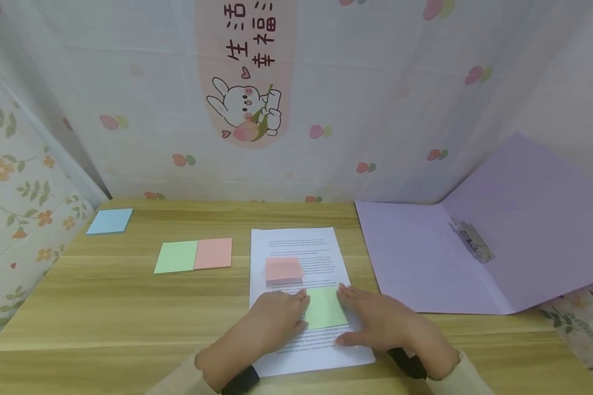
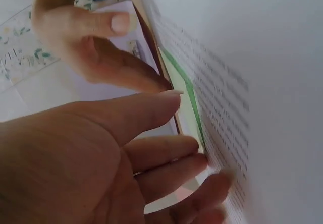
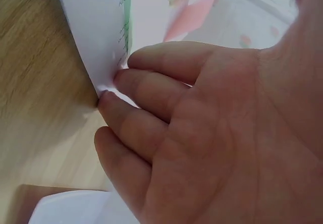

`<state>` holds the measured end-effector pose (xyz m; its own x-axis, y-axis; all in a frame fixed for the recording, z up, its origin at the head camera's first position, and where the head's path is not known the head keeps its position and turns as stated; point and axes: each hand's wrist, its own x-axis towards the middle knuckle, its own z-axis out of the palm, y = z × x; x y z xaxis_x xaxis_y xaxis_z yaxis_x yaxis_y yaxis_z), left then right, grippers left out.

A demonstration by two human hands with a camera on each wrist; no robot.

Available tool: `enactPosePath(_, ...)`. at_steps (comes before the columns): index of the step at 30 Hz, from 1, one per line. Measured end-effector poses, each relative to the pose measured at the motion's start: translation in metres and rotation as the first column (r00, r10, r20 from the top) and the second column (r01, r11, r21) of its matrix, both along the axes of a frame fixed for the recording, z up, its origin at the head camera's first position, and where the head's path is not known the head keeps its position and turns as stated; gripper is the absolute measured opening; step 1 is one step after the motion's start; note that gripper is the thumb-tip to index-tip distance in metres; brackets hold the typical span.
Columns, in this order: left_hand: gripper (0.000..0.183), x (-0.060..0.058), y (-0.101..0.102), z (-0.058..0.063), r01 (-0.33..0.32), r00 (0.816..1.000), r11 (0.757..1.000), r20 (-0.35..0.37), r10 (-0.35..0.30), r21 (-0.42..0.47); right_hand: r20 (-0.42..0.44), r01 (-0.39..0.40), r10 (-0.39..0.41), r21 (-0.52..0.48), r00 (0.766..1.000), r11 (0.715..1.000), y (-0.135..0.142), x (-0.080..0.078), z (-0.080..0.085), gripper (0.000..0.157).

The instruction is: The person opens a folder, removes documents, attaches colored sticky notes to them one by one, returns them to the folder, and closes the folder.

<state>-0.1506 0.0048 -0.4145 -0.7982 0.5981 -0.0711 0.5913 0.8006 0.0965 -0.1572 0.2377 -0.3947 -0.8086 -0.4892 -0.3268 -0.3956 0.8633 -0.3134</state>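
Note:
A green sticky note (image 1: 325, 308) lies on a white printed sheet (image 1: 296, 359), lower on the page than a pink sticky note (image 1: 283, 267). At the green note's left edge, the fingertips of my left hand (image 1: 280, 318) rest on the paper. My right hand (image 1: 380, 318) touches the note's right side, its thumb spread lower on the page. In the left wrist view, the left fingers are fairly straight beside the green note (image 2: 182, 95). The right wrist view shows the right palm (image 3: 217, 128) with extended fingers reaching the sheet's edge.
On the left of the wooden table sit a green pad (image 1: 176, 257), a pink pad (image 1: 213, 253) beside it and a blue pad (image 1: 110, 221) farther back. An opened purple folder (image 1: 415, 252) with a metal clip (image 1: 472, 240) lies at the right. A printed curtain (image 1: 365, 99) hangs behind.

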Motion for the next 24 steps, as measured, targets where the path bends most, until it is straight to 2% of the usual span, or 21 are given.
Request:
enactPosePath(4,0.055,0.014,0.006,0.002,-0.004,1.0,0.997,-0.024,0.002,-0.075,0.016,0.014,-0.013,-0.017,1.0,1.0,0.0,0.002,0.001,0.094)
enactPosePath(6,0.06,0.023,0.01,0.002,0.014,1.0,0.993,-0.01,-0.015,-0.118,0.011,0.024,-0.024,-0.01,1.0,1.0,-0.001,0.003,0.001,0.093)
enactPosePath(10,0.073,0.036,0.021,0.002,0.051,0.992,0.991,0.117,-0.037,-0.12,-0.038,0.014,-0.014,0.0,0.999,1.0,0.0,0.003,0.002,0.088)
enactPosePath(12,0.077,0.04,0.027,0.001,0.06,0.989,0.991,0.139,-0.043,-0.122,-0.071,0.008,-0.008,-0.003,0.997,1.0,0.003,0.001,0.002,0.082)
enactPosePath(16,0.074,0.044,0.033,0.0,0.071,0.997,0.983,0.044,-0.064,-0.169,-0.111,0.007,-0.009,-0.018,0.994,1.0,0.01,-0.004,0.004,0.073)
enactPosePath(19,0.067,0.045,0.032,0.001,0.085,0.996,0.977,-0.017,-0.09,-0.197,-0.126,0.01,-0.013,-0.025,0.992,1.0,0.016,-0.006,0.006,0.07)
enactPosePath(24,0.065,0.046,0.031,0.002,0.087,0.996,0.979,-0.012,-0.091,-0.185,-0.144,0.004,-0.009,-0.034,0.99,0.999,0.021,-0.009,0.009,0.067)
